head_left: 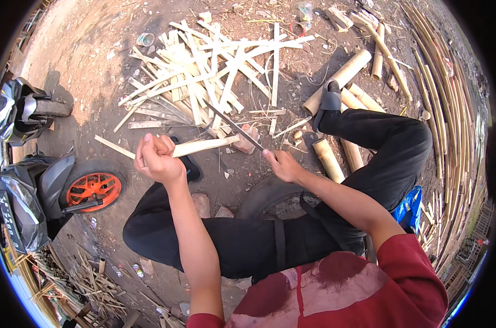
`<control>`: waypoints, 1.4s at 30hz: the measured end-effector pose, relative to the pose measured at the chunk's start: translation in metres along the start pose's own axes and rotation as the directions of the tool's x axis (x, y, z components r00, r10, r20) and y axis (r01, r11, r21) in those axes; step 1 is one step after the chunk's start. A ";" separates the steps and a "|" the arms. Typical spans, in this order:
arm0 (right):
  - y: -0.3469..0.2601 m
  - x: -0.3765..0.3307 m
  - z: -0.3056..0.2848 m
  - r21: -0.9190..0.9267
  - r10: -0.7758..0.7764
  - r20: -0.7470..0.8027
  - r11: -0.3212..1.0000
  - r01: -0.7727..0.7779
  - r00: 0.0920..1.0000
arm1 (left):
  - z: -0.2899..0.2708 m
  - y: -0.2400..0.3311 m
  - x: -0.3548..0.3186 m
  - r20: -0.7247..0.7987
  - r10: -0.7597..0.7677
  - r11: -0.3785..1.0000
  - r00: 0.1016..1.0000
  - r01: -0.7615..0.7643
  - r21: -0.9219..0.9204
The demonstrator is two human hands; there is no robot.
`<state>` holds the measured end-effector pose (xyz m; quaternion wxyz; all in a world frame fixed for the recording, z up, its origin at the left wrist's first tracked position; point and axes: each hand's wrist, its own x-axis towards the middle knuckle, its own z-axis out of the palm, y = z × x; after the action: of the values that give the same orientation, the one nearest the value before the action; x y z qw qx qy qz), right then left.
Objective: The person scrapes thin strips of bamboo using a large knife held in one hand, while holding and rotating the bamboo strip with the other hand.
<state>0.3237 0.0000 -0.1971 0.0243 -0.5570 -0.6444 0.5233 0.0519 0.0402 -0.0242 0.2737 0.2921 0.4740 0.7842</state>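
Observation:
My left hand (159, 158) is closed around a pale split bamboo strip (207, 145), which sticks out on both sides of the fist. In my right hand (283, 165) is the handle end of a long knife (238, 130), its dark narrow blade pointing up and to the left. The blade passes just above the strip's right end; whether they touch I cannot tell. Beyond both hands lies a loose heap of pale bamboo strips (204, 71) on the dirt ground. The knife's tip reaches the near edge of that heap.
Cut bamboo tubes (329, 160) lie by my right foot, with long bamboo poles (450, 104) along the right side. Two motorbikes stand at left, one with an orange-rimmed wheel (95, 189). A tyre (261, 194) is under my legs. A blue plastic bag (411, 206) lies at right.

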 end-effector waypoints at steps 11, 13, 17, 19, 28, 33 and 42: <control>-0.012 -0.021 0.005 -0.165 0.065 0.018 0.984 -0.061 0.998 | -0.005 -0.001 0.005 -0.115 0.036 0.995 0.993 -0.025 0.101; -0.018 -0.025 -0.001 -0.178 0.066 0.004 0.982 -0.064 0.998 | -0.006 -0.001 0.005 -0.138 0.029 0.993 0.990 -0.014 0.113; -0.016 -0.022 -0.003 -0.137 0.043 0.007 0.990 -0.042 0.999 | -0.007 -0.003 0.012 -0.126 0.008 0.997 0.992 0.002 0.081; -0.020 -0.023 -0.004 -0.101 0.003 0.007 0.995 -0.003 1.000 | -0.004 -0.001 0.015 -0.126 0.009 0.997 0.992 0.001 0.080; -0.010 -0.004 0.019 -0.116 0.080 -0.017 0.990 -0.082 0.997 | 0.003 -0.003 0.018 -0.248 0.025 0.991 0.968 0.009 0.136; -0.025 0.003 -0.004 -0.102 0.001 0.007 0.995 0.000 1.000 | -0.004 -0.001 0.018 -0.242 0.035 0.989 0.970 0.001 0.149; 0.047 0.023 0.023 -0.193 0.047 -0.019 0.980 -0.049 0.999 | -0.005 -0.004 0.022 -0.279 0.069 0.987 0.958 -0.024 0.162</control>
<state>0.3338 -0.0053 -0.2531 -0.0378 -0.5760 -0.6784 0.4545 0.0338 0.0547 -0.0253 0.1606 0.2084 0.5616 0.7845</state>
